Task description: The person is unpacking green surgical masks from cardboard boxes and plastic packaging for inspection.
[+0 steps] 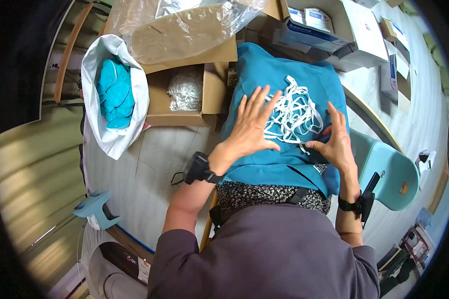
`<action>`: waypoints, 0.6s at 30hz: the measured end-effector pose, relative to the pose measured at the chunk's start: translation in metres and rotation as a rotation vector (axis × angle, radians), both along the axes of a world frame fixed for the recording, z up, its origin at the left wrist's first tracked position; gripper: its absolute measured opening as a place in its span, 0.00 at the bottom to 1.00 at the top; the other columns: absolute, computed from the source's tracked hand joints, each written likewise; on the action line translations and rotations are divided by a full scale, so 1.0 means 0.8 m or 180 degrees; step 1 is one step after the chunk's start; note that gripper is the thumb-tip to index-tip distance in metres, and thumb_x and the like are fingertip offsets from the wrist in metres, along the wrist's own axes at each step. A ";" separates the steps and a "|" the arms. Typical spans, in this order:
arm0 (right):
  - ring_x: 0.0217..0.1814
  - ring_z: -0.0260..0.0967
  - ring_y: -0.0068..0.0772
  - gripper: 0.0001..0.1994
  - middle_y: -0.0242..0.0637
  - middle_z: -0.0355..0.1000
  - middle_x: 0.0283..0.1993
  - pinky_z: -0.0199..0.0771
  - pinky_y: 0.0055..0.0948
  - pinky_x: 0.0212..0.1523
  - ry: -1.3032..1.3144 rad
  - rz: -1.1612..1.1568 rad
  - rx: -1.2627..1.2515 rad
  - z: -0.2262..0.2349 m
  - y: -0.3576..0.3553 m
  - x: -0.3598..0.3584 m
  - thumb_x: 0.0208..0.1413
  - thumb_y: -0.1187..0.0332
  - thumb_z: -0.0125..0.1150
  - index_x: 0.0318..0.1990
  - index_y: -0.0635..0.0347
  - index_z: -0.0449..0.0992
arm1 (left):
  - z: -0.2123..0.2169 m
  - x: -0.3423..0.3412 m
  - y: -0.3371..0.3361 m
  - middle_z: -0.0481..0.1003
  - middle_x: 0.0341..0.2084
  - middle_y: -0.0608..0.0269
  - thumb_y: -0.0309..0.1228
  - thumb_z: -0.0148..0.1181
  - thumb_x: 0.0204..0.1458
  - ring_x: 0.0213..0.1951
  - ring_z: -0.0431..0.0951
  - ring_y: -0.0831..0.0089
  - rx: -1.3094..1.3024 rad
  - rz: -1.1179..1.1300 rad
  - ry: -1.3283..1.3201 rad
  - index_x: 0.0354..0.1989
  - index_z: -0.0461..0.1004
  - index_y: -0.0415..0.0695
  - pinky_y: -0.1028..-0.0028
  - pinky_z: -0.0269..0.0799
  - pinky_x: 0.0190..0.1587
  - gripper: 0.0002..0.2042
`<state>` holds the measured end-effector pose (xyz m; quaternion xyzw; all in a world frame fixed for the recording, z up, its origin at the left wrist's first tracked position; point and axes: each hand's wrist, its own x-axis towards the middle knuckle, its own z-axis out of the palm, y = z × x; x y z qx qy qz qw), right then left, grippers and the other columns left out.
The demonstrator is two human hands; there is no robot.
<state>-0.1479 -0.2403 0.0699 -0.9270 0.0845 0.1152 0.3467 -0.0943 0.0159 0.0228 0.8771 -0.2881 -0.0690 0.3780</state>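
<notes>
A teal cloth point(279, 74) lies draped over my lap and bears a tangled pile of white elastic loops point(293, 113). My left hand point(249, 127) rests flat on the cloth with fingers spread, its fingertips touching the left side of the pile. To the right of the pile, my right hand point(336, 139) is open, thumb and fingers curved toward the loops. Neither hand holds anything. Both wrists carry dark bands.
A cardboard box point(184, 102) holding a clear bag of white loops stands at left, under a crumpled plastic sheet point(184, 25). A white bag point(102, 134) of teal pieces lies further left. White boxes point(334, 35) sit beyond. A light blue chair point(396, 174) is at right.
</notes>
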 end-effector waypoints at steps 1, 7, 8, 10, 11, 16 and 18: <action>0.39 0.71 0.38 0.50 0.49 0.64 0.59 0.75 0.34 0.41 -0.0095 -0.0015 0.0136 -0.007 0.002 0.001 0.33 0.68 0.80 0.68 0.61 0.57 | 0.000 -0.002 -0.013 0.47 0.70 0.41 0.46 0.82 0.19 0.71 0.47 0.44 0.0126 -0.0008 -0.0120 0.73 0.47 0.48 0.47 0.44 0.71 0.66; 0.48 0.69 0.31 0.24 0.44 0.70 0.49 0.71 0.30 0.50 0.0364 0.0081 0.2256 -0.057 0.036 0.017 0.62 0.67 0.57 0.63 0.67 0.63 | -0.010 0.007 -0.068 0.49 0.68 0.36 0.37 0.78 0.30 0.66 0.55 0.38 -0.0070 -0.0106 -0.0006 0.70 0.52 0.45 0.48 0.54 0.66 0.54; 0.51 0.68 0.29 0.21 0.42 0.70 0.50 0.70 0.31 0.51 0.0581 0.0495 0.2577 -0.043 0.038 0.020 0.65 0.66 0.53 0.61 0.67 0.64 | -0.022 0.002 -0.073 0.53 0.66 0.37 0.30 0.73 0.37 0.63 0.61 0.40 -0.0076 -0.0138 0.0000 0.68 0.55 0.43 0.53 0.61 0.63 0.46; 0.52 0.70 0.33 0.18 0.42 0.72 0.51 0.69 0.32 0.55 0.0461 0.0777 0.2384 -0.033 0.040 0.016 0.65 0.67 0.52 0.58 0.68 0.68 | -0.039 -0.003 -0.075 0.57 0.64 0.40 0.22 0.67 0.40 0.61 0.64 0.43 -0.0239 0.0079 0.0085 0.67 0.57 0.42 0.58 0.65 0.60 0.40; 0.51 0.72 0.36 0.14 0.42 0.75 0.48 0.69 0.32 0.55 0.0315 0.0889 0.1926 -0.017 0.032 0.016 0.63 0.70 0.53 0.52 0.69 0.73 | -0.041 -0.008 -0.073 0.64 0.58 0.43 0.18 0.62 0.43 0.56 0.69 0.47 -0.0419 0.0038 0.0233 0.62 0.63 0.41 0.59 0.71 0.54 0.33; 0.42 0.74 0.23 0.11 0.36 0.77 0.45 0.72 0.22 0.43 -0.0295 -0.0575 0.1885 -0.025 -0.006 -0.010 0.64 0.72 0.53 0.50 0.66 0.77 | -0.045 -0.030 -0.058 0.75 0.36 0.47 0.17 0.53 0.48 0.40 0.75 0.42 -0.0086 0.0145 0.0774 0.42 0.72 0.40 0.56 0.74 0.40 0.12; 0.41 0.74 0.21 0.11 0.35 0.76 0.45 0.71 0.19 0.40 -0.0588 -0.0941 0.1792 -0.048 -0.020 -0.012 0.66 0.71 0.52 0.51 0.66 0.76 | -0.049 -0.038 -0.042 0.78 0.33 0.49 0.17 0.51 0.51 0.38 0.81 0.53 -0.0739 0.0722 0.0897 0.42 0.71 0.39 0.63 0.75 0.38 0.10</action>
